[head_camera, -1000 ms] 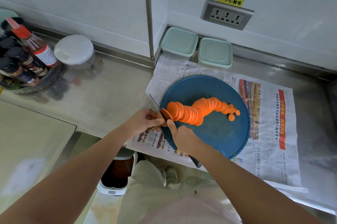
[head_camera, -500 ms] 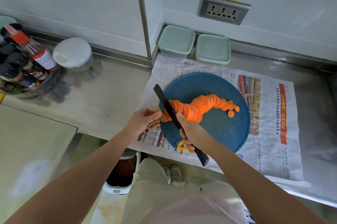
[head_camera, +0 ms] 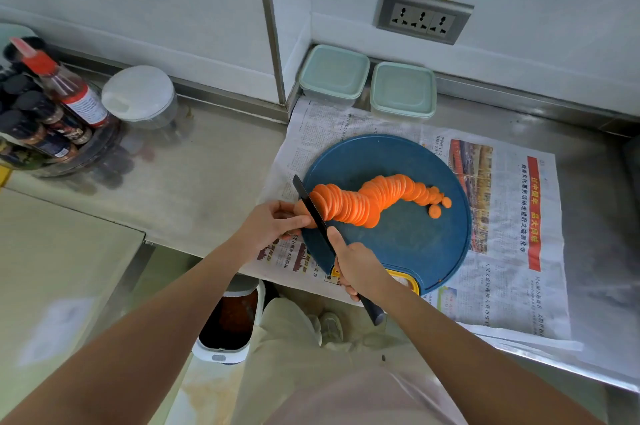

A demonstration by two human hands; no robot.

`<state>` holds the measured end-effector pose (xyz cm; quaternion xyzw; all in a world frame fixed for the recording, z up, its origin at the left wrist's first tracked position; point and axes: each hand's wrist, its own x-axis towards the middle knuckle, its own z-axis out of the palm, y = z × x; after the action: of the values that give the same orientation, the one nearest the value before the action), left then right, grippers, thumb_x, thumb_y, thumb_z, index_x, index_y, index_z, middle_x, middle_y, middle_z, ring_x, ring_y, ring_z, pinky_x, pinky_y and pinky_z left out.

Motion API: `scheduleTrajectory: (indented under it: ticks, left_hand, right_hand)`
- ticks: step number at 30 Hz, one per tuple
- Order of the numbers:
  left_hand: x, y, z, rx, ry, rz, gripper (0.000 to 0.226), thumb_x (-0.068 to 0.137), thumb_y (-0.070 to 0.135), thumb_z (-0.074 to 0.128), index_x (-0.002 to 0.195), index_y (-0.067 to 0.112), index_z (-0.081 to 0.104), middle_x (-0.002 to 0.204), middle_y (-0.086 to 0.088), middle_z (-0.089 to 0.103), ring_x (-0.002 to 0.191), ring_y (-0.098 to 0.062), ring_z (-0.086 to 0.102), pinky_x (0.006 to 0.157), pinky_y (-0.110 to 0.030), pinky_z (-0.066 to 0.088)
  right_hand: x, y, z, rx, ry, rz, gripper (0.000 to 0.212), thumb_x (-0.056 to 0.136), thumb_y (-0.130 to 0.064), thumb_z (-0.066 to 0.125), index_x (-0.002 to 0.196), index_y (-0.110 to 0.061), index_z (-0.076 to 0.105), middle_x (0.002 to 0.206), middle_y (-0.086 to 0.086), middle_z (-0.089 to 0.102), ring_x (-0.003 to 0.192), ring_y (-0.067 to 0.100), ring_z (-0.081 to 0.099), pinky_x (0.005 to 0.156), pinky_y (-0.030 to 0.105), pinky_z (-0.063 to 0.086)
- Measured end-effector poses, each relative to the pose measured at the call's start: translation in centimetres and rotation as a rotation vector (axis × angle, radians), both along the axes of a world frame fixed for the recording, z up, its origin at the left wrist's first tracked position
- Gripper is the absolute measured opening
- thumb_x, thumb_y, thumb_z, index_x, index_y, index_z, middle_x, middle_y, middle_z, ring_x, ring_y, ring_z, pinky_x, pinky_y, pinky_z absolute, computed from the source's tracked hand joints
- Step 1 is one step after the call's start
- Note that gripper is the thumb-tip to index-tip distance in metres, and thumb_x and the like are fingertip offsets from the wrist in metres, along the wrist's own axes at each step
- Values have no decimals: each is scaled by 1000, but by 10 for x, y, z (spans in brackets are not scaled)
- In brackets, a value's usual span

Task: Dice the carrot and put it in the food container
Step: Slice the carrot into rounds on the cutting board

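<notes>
Over a newspaper-covered steel counter (head_camera: 207, 175), pinches the carrot stub (head_camera: 301, 209) in the left hand (head_camera: 273, 223) to steady it on the blue cutting board (head_camera: 408, 248), grips the black knife (head_camera: 314, 211) in the right hand (head_camera: 356, 265), blade against the fanned slices (head_camera: 363, 203), lidded food containers (head_camera: 334, 73) waiting behind.

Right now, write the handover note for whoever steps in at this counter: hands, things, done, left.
Left hand pinches the carrot stub at the board's left edge.
Right hand grips the knife, blade against the stub beside the last slice.
Carrot slices lie in a leaning row across the blue cutting board.
Food containers stand lidded at the wall behind the board.
Done: nearly all cut into rounds. Left: finish the stub, dice the rounds, open a container, fill it.
</notes>
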<state>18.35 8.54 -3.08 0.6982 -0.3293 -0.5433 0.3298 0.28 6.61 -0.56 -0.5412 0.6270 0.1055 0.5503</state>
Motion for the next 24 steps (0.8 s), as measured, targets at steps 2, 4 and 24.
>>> scheduleTrajectory:
  ticks: [2,4,24]
  left_hand:
    - [1,1,1,5,49,34,24,82,27,72,102,16,65,86,-3,69,75,-10,66,67,-20,53]
    - [2,2,5,-5,133,74,10,85,24,69,92,16,68,78,-2,68,71,-11,62,64,-18,54]
    - [6,-1,-4,14,109,55,31,81,27,71,104,8,59,74,-1,69,62,-10,65,59,-22,50]
  right_hand:
    - [0,1,2,-57,4,42,67,95,-66,17,65,-12,45,58,6,46,41,14,45,49,23,42]
    - [-1,1,3,-101,-18,66,65,96,-64,18,64,-13,44,58,6,45,45,14,45,53,25,43]
    - [0,4,33,-151,-79,136,44,100,-54,16,68,-30,36,73,11,46,54,12,45,64,29,49]
